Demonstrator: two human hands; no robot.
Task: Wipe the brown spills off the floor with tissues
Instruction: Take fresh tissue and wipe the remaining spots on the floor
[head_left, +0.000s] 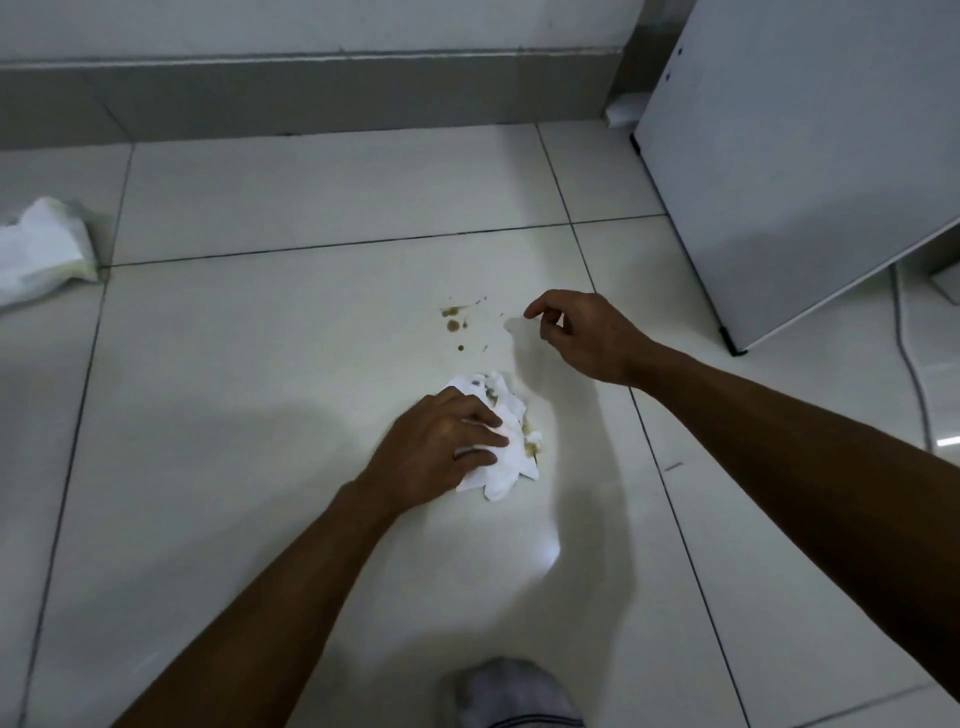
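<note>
White tile floor: spills lie just far of tissue under left hand, fingers flat; right hand nearer, loosely curled, empty.

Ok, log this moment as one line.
left hand presses tissue on floor | right hand hovers, holds nothing | brown spills remain

Glossy tiled floor; crumpled paper tissue.

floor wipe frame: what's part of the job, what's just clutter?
Job: crumpled tissue under the left hand; brown spills on the floor; right hand, holding nothing; tissue pack at left.
Clutter: white cabinet; cable; paper scrap by the wall.
</note>
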